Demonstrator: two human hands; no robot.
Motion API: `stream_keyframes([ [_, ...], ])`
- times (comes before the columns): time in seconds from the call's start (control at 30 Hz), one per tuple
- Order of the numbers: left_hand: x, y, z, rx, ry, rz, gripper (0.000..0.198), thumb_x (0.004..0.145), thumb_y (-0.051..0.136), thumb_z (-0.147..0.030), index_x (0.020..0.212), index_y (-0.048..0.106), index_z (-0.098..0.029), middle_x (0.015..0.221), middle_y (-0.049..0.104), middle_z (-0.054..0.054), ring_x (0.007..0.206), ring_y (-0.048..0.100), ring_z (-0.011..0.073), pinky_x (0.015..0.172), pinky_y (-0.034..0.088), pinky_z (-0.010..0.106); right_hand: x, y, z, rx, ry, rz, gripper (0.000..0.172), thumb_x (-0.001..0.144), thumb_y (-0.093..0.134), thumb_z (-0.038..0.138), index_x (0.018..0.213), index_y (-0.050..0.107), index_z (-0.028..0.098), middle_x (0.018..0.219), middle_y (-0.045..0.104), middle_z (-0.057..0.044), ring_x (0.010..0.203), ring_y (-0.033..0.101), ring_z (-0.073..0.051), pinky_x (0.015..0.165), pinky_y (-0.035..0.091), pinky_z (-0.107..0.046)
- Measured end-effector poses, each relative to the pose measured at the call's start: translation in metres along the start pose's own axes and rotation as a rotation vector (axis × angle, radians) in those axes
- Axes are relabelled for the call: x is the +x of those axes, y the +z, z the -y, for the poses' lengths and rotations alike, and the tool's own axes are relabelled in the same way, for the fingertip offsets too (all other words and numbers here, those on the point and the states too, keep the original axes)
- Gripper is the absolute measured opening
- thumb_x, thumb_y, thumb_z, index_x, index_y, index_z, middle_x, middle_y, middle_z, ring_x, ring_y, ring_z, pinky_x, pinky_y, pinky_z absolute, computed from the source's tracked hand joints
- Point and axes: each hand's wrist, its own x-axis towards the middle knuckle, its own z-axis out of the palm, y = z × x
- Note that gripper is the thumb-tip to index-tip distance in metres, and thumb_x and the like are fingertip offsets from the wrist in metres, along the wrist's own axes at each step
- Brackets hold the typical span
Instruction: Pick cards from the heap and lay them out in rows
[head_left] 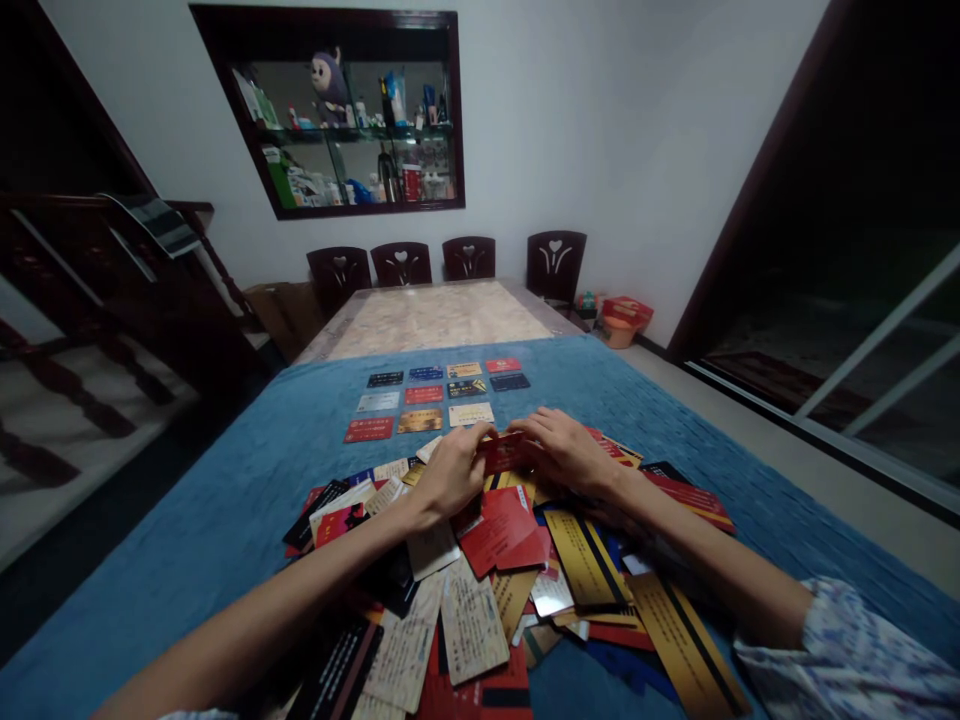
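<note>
Between my two hands is a red card [502, 455], held above the far edge of a big loose pile of plastic cards. My left hand [456, 468] pinches its left end, and my right hand [564, 448] closes on its right end. Beneath and around my wrists the pile mixes red cards [501, 525], gold cards [589, 560], cream cards [472, 620] and black cards [337, 672], overlapping at many angles. Beyond my hands, several cards lie face up in rows, among them a gold card [420, 421] and a white card [471, 413].
A blue cloth [225, 500] covers the near part of the table; its far part is a bare marbled top [442, 310]. Dark chairs [555, 262] stand at the far end. A wall shelf [360, 130] holds bottles and a plush toy. Wooden railings [97, 330] are at left.
</note>
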Motion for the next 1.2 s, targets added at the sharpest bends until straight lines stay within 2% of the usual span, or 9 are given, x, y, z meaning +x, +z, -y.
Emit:
stream_keyframes([
  [0.2,0.009,-0.002,0.001,-0.115,-0.056,-0.017,0.024,0.077,0.048,-0.004,0.092,0.059,-0.019,0.080,0.067,0.001,0.071,0.060,0.0150,0.071,0.046,0.026,0.003,-0.007,0.007,-0.042,0.028,0.047,0.028,0.089,0.058,0.025,0.114,0.056,0.013,0.097,0.063,-0.012,0.086,0.052,-0.023,0.072,0.036,-0.033],
  [0.4,0.014,-0.003,0.002,-0.165,-0.097,-0.033,0.023,0.075,0.048,-0.005,0.091,0.058,-0.019,0.079,0.068,0.000,0.070,0.061,0.0144,0.070,0.046,0.025,0.005,-0.012,0.010,-0.124,0.064,0.070,0.037,0.084,0.065,0.028,0.117,0.054,0.013,0.102,0.062,-0.013,0.091,0.051,-0.025,0.075,0.037,-0.034],
  [0.57,0.018,-0.002,0.004,-0.160,-0.106,-0.045,0.024,0.076,0.048,-0.005,0.091,0.058,-0.020,0.075,0.067,-0.001,0.069,0.061,0.0149,0.070,0.047,0.026,0.007,-0.014,0.010,-0.228,0.058,0.063,0.038,0.086,0.063,0.028,0.119,0.056,0.013,0.103,0.065,-0.014,0.093,0.054,-0.027,0.078,0.037,-0.037],
  [0.7,0.021,-0.002,0.009,-0.152,-0.061,-0.062,0.026,0.074,0.052,-0.005,0.094,0.059,-0.020,0.085,0.069,0.001,0.078,0.063,0.0162,0.078,0.049,0.029,0.007,-0.015,0.005,-0.228,0.039,0.050,0.041,0.085,0.064,0.029,0.121,0.056,0.012,0.108,0.068,-0.015,0.095,0.057,-0.027,0.080,0.039,-0.038],
  [0.9,0.018,-0.003,0.018,-0.055,0.087,-0.091,0.035,0.074,0.059,-0.007,0.107,0.057,-0.018,0.107,0.063,0.008,0.101,0.058,0.0236,0.089,0.049,0.037,0.008,-0.016,-0.008,-0.206,0.015,0.026,0.041,0.084,0.064,0.029,0.121,0.056,0.013,0.108,0.068,-0.015,0.097,0.058,-0.028,0.078,0.043,-0.038],
  [1.07,0.015,-0.008,0.017,0.030,0.162,-0.029,0.046,0.077,0.064,-0.014,0.120,0.052,-0.019,0.118,0.057,0.011,0.109,0.054,0.0263,0.095,0.048,0.041,0.007,-0.019,-0.013,-0.140,0.030,0.057,0.044,0.084,0.065,0.034,0.122,0.056,0.014,0.110,0.065,-0.016,0.099,0.056,-0.029,0.079,0.046,-0.041],
  [1.2,0.015,-0.010,0.016,0.074,0.157,0.030,0.048,0.075,0.067,-0.016,0.121,0.051,-0.019,0.117,0.056,0.011,0.108,0.054,0.0269,0.096,0.048,0.042,0.005,-0.019,-0.017,-0.057,0.033,0.080,0.043,0.087,0.062,0.038,0.124,0.056,0.017,0.111,0.062,-0.016,0.099,0.055,-0.028,0.081,0.048,-0.043],
])
